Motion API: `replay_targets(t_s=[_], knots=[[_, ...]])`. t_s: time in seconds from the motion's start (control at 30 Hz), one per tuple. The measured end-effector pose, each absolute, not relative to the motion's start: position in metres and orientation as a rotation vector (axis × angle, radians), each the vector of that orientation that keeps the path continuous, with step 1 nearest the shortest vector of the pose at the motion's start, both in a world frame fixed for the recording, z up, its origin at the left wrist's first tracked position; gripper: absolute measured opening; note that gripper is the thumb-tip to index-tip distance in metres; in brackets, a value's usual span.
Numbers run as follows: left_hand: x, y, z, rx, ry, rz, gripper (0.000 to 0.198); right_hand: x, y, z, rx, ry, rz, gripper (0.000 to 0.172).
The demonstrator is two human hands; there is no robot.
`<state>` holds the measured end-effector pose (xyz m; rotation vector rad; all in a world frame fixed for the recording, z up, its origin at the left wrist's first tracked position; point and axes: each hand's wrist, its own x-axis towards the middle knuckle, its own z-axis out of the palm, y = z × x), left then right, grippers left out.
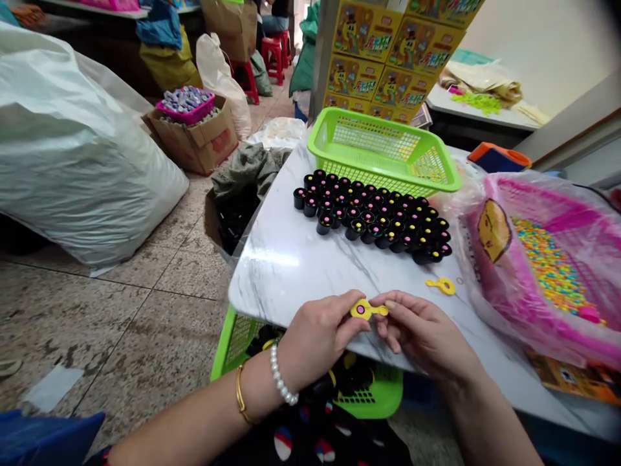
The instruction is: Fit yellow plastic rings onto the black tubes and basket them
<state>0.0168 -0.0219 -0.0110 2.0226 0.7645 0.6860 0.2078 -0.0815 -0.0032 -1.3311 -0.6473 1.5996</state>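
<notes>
Both hands meet at the near edge of a white marble table (pixel 291 259). My left hand (pixel 317 336) and my right hand (pixel 422 330) pinch a small yellow plastic piece (pixel 367 310) with a pink and black dot in its round end. My left fingers close on the round end, my right fingers on the narrow end. A second yellow piece (pixel 441 285) lies on the table just beyond my right hand. Farther back stands a cluster of several small black caps (pixel 373 217) with coloured dots inside.
An empty green basket (pixel 383 152) sits behind the caps. A pink basket in a plastic bag (pixel 548 259) holds coloured beads at the right. Another green basket (pixel 373 395) hangs under the table edge. Large white sacks (pixel 72 149) and cardboard boxes (pixel 194 129) crowd the floor at left.
</notes>
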Motion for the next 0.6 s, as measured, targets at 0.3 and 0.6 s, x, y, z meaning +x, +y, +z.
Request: replay_targets(t_s=[0.3, 0.6], knots=[[0.018, -0.014, -0.016, 2.075, 0.744, 0.589, 0.028, 0.190, -0.053, 0.010, -1.767, -1.325, 1.246, 0.025], [0.007, -0.019, -0.016, 2.174, 0.671, 0.651, 0.032, 0.197, -0.071, 0.003, -1.802, -1.464, 0.775, 0.026]])
